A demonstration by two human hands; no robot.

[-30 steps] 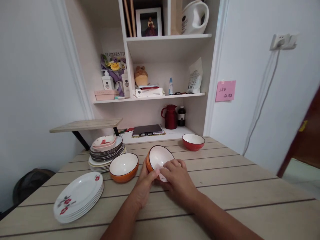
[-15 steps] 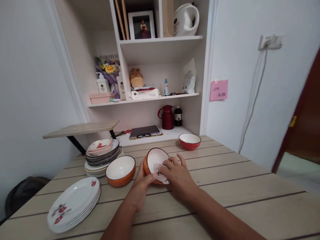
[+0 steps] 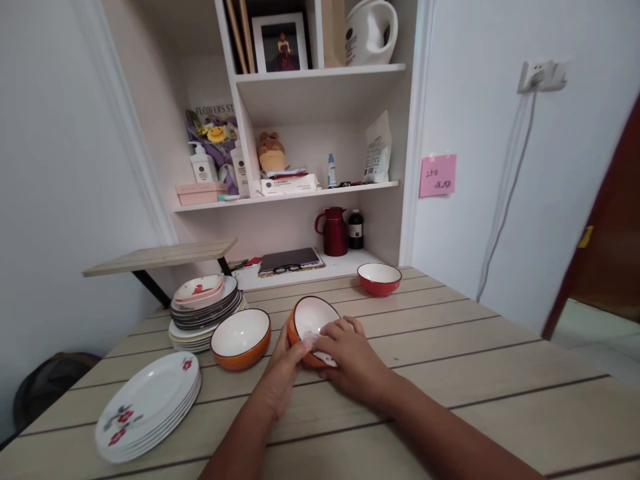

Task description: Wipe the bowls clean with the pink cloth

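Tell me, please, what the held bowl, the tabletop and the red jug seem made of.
Held bowl: probably glazed ceramic, with a glossy orange outside and smooth white inside. Tabletop: wood or wood-look laminate, matt, pale planks with dark seams. Red jug: metal or plastic; its soft sheen leaves that open.

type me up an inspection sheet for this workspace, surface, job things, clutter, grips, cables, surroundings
Surface: wooden table, boards divided by dark lines
Job's things: tilted orange bowl, white inside; pale cloth at its near rim
Clutter: upright orange bowl, red bowl, floral plates stacked at near left, mixed dish stack behind
Grips: left hand holds the tilted orange bowl; right hand has fingers over its near rim, on the cloth, firmness unclear
Cables: grey cord hangs from wall socket; lower end hidden
Surroundings: white shelves, red jug, pink note on the wall
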